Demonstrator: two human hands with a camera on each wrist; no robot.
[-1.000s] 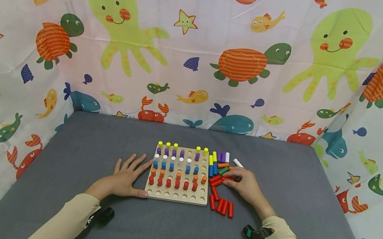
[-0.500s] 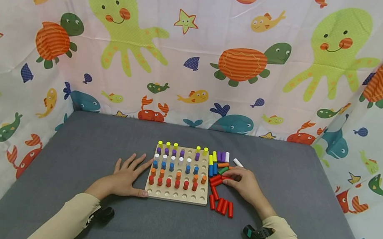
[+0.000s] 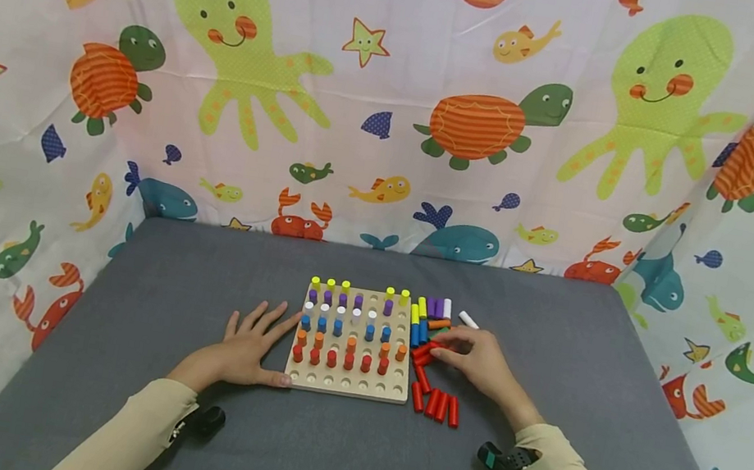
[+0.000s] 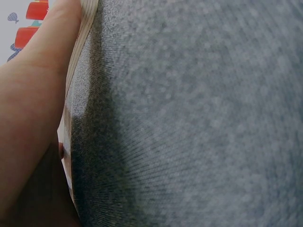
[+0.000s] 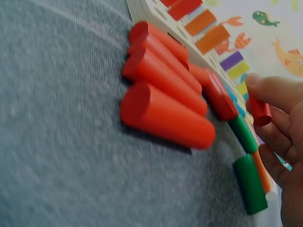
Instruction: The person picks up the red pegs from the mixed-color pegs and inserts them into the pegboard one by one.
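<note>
A wooden pegboard (image 3: pixel 342 388) lies on the table, with rows of yellow, purple, white, blue, orange and red pegs standing in its holes. Spread fingers of my left hand (image 3: pixel 245 350) rest along the board's left edge, the thumb at its front left corner. Right of the board, my right hand (image 3: pixel 484 363) pinches a red peg (image 5: pixel 260 111) between thumb and fingers, just over the loose pegs. Several more red pegs (image 5: pixel 165 116) lie below that hand on the cloth. A green peg (image 5: pixel 250 184) lies near the fingers in the right wrist view.
Loose yellow, blue (image 3: pixel 424 332), purple (image 3: pixel 435 308) and orange pegs are heaped beside the board's right edge. One white peg (image 3: pixel 469 319) lies apart behind my right hand. Grey cloth (image 3: pixel 339 461) covers the table, and a patterned curtain (image 3: pixel 388 170) hangs behind it.
My right hand has shifted slightly left toward the board, its fingertips now holding a red peg among the loose ones. The left hand and the board have stayed put.
</note>
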